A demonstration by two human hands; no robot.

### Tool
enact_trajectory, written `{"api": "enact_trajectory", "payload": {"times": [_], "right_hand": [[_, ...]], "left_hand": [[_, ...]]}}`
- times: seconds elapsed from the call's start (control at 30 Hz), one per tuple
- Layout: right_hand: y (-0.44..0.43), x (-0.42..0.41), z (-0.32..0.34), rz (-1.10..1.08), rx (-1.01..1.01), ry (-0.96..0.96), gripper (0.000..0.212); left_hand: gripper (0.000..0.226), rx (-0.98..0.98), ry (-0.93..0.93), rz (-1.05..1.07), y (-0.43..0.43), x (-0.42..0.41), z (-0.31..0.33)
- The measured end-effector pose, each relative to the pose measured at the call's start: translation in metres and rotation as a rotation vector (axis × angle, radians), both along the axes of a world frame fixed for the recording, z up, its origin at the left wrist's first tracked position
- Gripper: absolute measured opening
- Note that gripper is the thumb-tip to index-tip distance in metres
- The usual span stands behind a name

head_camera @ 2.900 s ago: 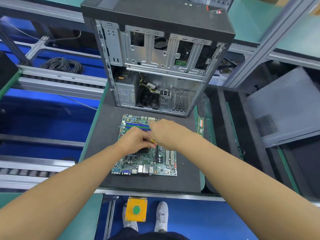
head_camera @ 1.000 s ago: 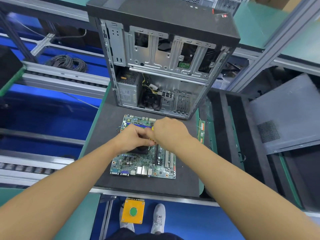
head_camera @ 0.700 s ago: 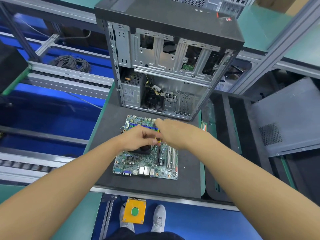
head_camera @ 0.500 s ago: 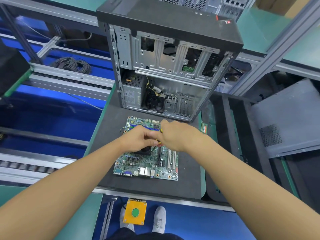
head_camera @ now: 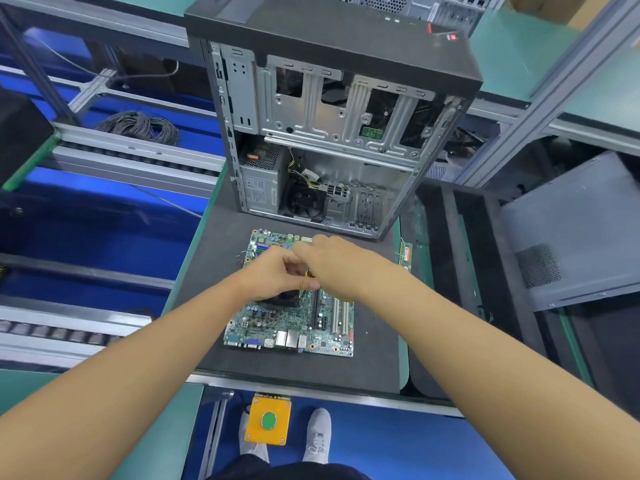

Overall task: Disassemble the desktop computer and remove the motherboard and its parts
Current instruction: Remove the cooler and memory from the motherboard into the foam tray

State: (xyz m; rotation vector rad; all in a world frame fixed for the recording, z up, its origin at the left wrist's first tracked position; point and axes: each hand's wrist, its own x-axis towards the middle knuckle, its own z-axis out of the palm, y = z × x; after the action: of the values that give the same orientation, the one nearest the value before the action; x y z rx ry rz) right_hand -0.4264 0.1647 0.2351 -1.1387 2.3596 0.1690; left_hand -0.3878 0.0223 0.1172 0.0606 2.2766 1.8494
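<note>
On the dark, matte foam mat (head_camera: 214,271) covering the green worktop (head_camera: 402,362), the motherboard (head_camera: 294,323) lies flat, a green rectangle dense with slots and metal ports, just in front of the upright, open steel computer case (head_camera: 332,133). Both bare forearms reach over the board. The left hand (head_camera: 277,275), fingers curled, meets the right hand (head_camera: 332,268), knuckles up, and a small yellow thing (head_camera: 309,274) shows between them. I cannot tell whether either grip is grasping it.
</note>
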Motion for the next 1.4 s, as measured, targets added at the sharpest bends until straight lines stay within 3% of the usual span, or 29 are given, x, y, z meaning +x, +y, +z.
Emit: {"api": "enact_trajectory", "payload": {"times": [0.07, 0.13, 0.23, 0.3, 0.37, 0.43, 0.5, 0.57, 0.67, 0.73, 0.8, 0.9, 1.13, 1.2, 1.27, 1.4], "right_hand": [[-0.001, 0.001, -0.001, -0.002, 0.003, -0.004, 0.031], [-0.001, -0.001, -0.003, -0.049, -0.023, -0.024, 0.015], [0.001, -0.002, -0.001, -0.211, -0.056, -0.039, 0.032], [-0.002, 0.0, 0.0, -0.115, 0.017, 0.114, 0.025], [-0.005, 0.004, -0.002, -0.04, 0.05, 0.164, 0.022], [-0.009, 0.005, 0.0, -0.047, 0.01, 0.063, 0.017], [-0.011, 0.004, 0.002, -0.029, -0.013, -0.036, 0.01], [-0.01, 0.002, 0.004, 0.01, 0.038, -0.078, 0.016], [-0.008, 0.0, 0.006, -0.002, 0.065, -0.095, 0.023], [-0.008, 0.002, 0.004, -0.077, 0.016, -0.109, 0.013], [-0.008, 0.005, 0.004, -0.178, -0.004, -0.086, 0.025], [-0.011, 0.011, -0.004, -0.096, 0.025, 0.057, 0.02], [-0.007, -0.005, 0.013, 0.03, 0.012, -0.021, 0.019], [-0.007, -0.014, 0.023, 0.001, -0.064, 0.016, 0.012], [-0.013, -0.019, 0.029, -0.047, -0.226, 0.064, 0.018], [-0.034, -0.021, 0.024, -0.103, -0.422, 0.084, 0.02]], "left_hand": [[0.039, -0.006, 0.028, -0.088, -0.002, 0.001, 0.004], [0.04, -0.078, 0.019, -0.089, -0.004, -0.003, 0.003], [0.029, -0.127, 0.039, -0.051, -0.004, -0.004, 0.0], [0.006, -0.101, 0.027, -0.011, -0.003, -0.001, 0.0], [0.019, -0.089, 0.045, 0.023, -0.004, -0.001, -0.003], [0.039, -0.122, 0.058, 0.025, -0.004, -0.001, -0.006], [0.046, -0.099, 0.024, -0.032, -0.003, 0.0, -0.001], [0.039, -0.044, 0.004, -0.122, -0.005, 0.001, 0.004], [0.01, -0.119, -0.038, -0.194, -0.011, 0.002, 0.009], [0.031, -0.136, -0.018, -0.158, -0.011, 0.001, 0.007], [0.043, -0.169, 0.008, -0.132, -0.008, 0.001, 0.006], [0.045, -0.17, 0.026, -0.084, -0.003, 0.004, 0.003], [0.037, -0.118, -0.002, 0.002, -0.032, 0.006, 0.002], [0.042, -0.209, 0.032, 0.116, -0.055, 0.01, -0.002], [0.035, -0.317, 0.047, 0.247, -0.076, 0.019, -0.012], [0.037, -0.334, 0.002, 0.342, -0.089, 0.032, -0.03]]}}
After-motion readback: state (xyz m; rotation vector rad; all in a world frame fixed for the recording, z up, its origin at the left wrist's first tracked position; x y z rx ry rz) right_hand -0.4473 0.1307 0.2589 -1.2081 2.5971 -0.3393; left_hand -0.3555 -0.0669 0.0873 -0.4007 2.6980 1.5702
